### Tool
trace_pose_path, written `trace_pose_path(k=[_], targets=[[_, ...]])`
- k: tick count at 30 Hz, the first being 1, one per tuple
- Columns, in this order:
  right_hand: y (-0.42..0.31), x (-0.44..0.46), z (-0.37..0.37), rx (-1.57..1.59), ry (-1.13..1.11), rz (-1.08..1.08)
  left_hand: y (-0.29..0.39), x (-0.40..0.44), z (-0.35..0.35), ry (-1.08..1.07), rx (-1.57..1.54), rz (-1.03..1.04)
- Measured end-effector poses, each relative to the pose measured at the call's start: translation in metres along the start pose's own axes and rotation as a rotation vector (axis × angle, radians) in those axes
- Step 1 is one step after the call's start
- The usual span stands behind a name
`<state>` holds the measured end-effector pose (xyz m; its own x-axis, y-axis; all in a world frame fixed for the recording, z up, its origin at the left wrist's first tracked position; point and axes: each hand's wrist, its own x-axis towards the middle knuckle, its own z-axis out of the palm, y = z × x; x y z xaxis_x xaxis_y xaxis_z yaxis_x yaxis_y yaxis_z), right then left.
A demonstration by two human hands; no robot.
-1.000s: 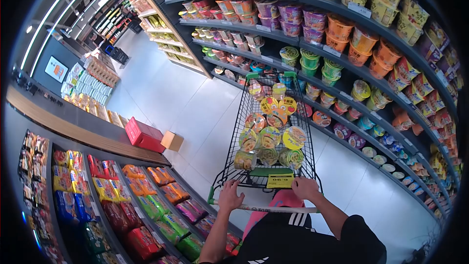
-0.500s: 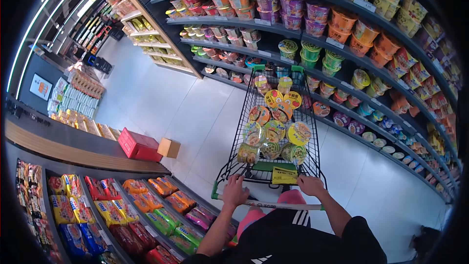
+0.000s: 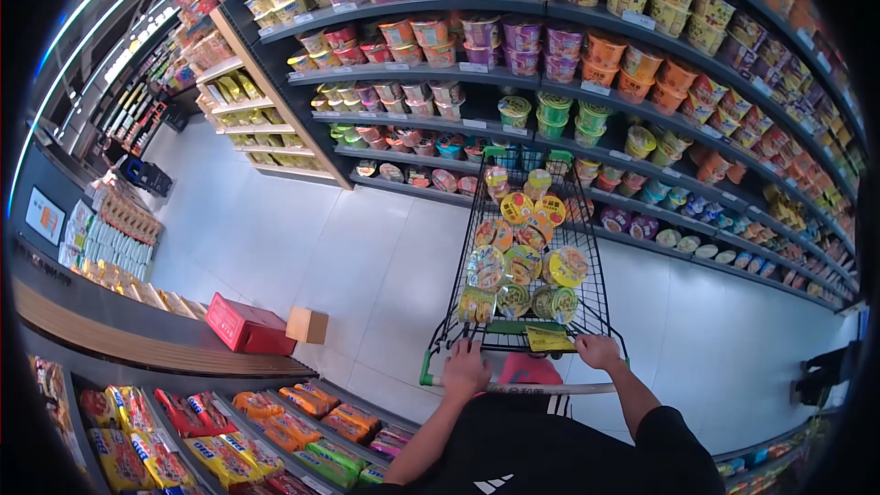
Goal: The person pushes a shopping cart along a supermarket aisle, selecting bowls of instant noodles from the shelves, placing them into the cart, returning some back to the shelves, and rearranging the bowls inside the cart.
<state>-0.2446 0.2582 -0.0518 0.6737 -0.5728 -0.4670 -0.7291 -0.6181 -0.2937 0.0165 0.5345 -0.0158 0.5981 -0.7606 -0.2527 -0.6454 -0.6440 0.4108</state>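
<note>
A black wire shopping cart [image 3: 600, 298] with green corners stands before me. My left hand [image 3: 467, 368] is closed over the left part of its handle [image 3: 587, 389], fingers reaching toward the basket's rear edge. My right hand [image 3: 599, 351] is curled at the right rear of the cart, its wrist over the handle. A yellow price card [image 3: 550, 339] touches its fingertips; whether they grip it I cannot tell. Several cup noodles lie in the basket, among them a large yellow-lidded bowl [image 3: 566, 266], a clear-wrapped cup [image 3: 486, 266] and green ones [image 3: 555, 302].
Curved shelves [image 3: 513, 82] of instant noodles run along the front and right. Bagged noodles [image 3: 229, 458] fill a display at the lower left. A red box [image 3: 247, 323] and a cardboard box [image 3: 307, 325] sit near its end. Another person's dark legs [image 3: 825, 374] show at the right.
The cart and both hands appear slightly farther right and lower in view. The shelves have shifted left and down. Both hands stay on the cart; the yellow card looks flatter.
</note>
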Motion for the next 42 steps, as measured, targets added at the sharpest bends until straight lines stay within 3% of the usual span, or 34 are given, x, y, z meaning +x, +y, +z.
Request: trace_pose_path(k=[16, 31, 34, 42], targets=[[-0.053, -0.029, 0.05, 0.15, 0.166, 0.222, -0.047, 0.066, -0.033, -0.128, 0.056, 0.219], [-0.116, -0.005, 0.045, 0.385, 0.174, 0.427, -0.064, 0.181, -0.076, -0.244, 0.139, 0.441], [-0.132, -0.003, 0.039, 0.414, 0.228, 0.445, -0.067, 0.197, -0.081, -0.178, 0.177, 0.534], [-0.148, -0.002, 0.041, 0.395, 0.204, 0.514, -0.078, 0.205, -0.085, -0.285, 0.166, 0.527]])
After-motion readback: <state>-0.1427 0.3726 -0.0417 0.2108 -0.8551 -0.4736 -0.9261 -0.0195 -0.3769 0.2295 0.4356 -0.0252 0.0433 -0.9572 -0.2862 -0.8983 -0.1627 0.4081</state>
